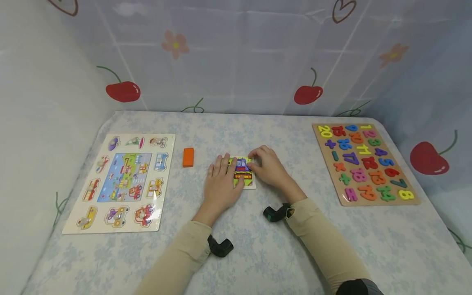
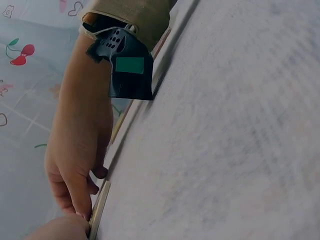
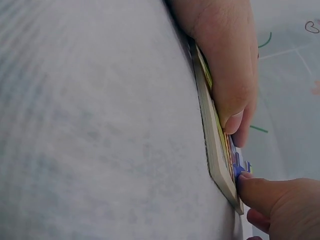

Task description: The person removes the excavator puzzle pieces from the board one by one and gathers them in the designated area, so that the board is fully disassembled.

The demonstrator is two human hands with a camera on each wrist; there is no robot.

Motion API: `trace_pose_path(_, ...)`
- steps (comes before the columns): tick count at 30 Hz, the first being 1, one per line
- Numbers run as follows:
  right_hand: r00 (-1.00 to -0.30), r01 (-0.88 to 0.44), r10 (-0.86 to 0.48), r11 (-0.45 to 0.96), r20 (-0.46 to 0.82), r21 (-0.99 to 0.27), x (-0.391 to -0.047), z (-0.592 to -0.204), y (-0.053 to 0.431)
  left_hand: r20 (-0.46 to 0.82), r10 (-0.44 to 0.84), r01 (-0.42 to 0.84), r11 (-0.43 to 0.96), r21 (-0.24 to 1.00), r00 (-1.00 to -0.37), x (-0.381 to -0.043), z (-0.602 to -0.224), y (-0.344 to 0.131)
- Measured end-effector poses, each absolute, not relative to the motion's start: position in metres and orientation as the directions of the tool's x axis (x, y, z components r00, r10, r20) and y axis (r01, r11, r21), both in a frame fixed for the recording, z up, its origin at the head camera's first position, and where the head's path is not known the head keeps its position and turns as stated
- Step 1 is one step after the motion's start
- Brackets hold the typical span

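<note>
A small wooden picture puzzle (image 1: 243,177), with a purple and orange vehicle on a green and yellow ground, lies flat between both hands in the head view. My left hand (image 1: 223,182) rests on its left side with fingers extended, the thumb (image 3: 231,120) lying on the picture in the right wrist view. From the right, my right hand (image 1: 271,168) pinches a blue puzzle piece (image 3: 239,162) at the puzzle's upper right, thumb and bent index finger close together. Part of that piece is covered by the fingers. The puzzle's pale edge (image 2: 100,207) also shows in the left wrist view.
An orange block (image 1: 188,157) lies left of the hands. Further left is a vehicle peg puzzle board (image 1: 167,145); at the right lies a wooden number board (image 1: 344,200) with colourful pieces. A patterned cloth (image 1: 254,250) covers the table, and a printed curtain (image 1: 228,65) hangs behind.
</note>
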State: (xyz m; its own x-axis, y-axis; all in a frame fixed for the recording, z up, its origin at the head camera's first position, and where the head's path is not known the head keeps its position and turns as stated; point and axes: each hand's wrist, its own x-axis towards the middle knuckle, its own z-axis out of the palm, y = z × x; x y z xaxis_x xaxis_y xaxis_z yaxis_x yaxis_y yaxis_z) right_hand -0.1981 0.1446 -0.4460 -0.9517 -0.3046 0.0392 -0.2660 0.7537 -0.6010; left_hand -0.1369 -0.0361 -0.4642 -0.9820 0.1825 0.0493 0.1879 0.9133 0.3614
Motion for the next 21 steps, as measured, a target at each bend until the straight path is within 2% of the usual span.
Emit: trace_pose_path(21,-0.975,-0.142,-0.22,0.495,0.035,-0.857,-0.2,-0.453,0.155,0.053,0.172,0.18,0.914,0.364,-0.984,-0.138,-0.467,-0.036)
